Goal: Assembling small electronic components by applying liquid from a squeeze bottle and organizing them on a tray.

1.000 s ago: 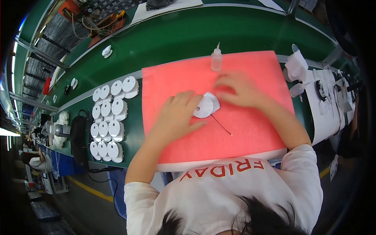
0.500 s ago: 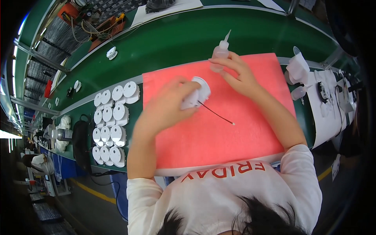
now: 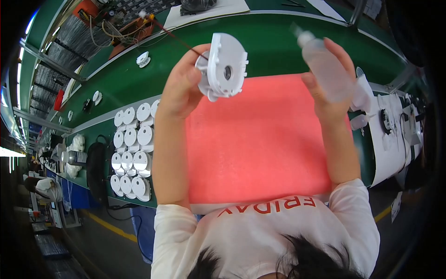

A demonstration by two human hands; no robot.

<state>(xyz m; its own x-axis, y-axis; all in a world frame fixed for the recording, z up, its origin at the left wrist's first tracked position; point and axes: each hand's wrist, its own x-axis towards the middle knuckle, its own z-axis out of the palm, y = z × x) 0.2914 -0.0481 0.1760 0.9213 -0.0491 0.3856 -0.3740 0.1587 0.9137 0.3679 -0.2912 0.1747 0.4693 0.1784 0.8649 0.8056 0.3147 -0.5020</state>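
My left hand (image 3: 186, 83) grips a white round plastic housing (image 3: 231, 63) by its left side, raised above the mat. The housing's open face, with a small round metallic part in it, is turned to the right. A thin dark red wire (image 3: 181, 41) runs from it up and left, ending in a pale tip. My right hand (image 3: 332, 88) is closed round a translucent squeeze bottle (image 3: 325, 67), held up and tilted so its narrow nozzle points up and left. Bottle and housing are apart. Motion smears the bottle a little.
A pink mat (image 3: 255, 149) covers the green bench (image 3: 274, 37) before me. Rows of white round housings (image 3: 132, 160) stand to the left. Toward the right are another small bottle (image 3: 358, 122) and a white sheet (image 3: 388, 139) with parts. A person (image 3: 46, 188) is far left.
My left hand has lifted the housing and turned it over, so its wire swung from lower right to upper left. My right hand has moved right with the bottle, tilting its nozzle leftward.
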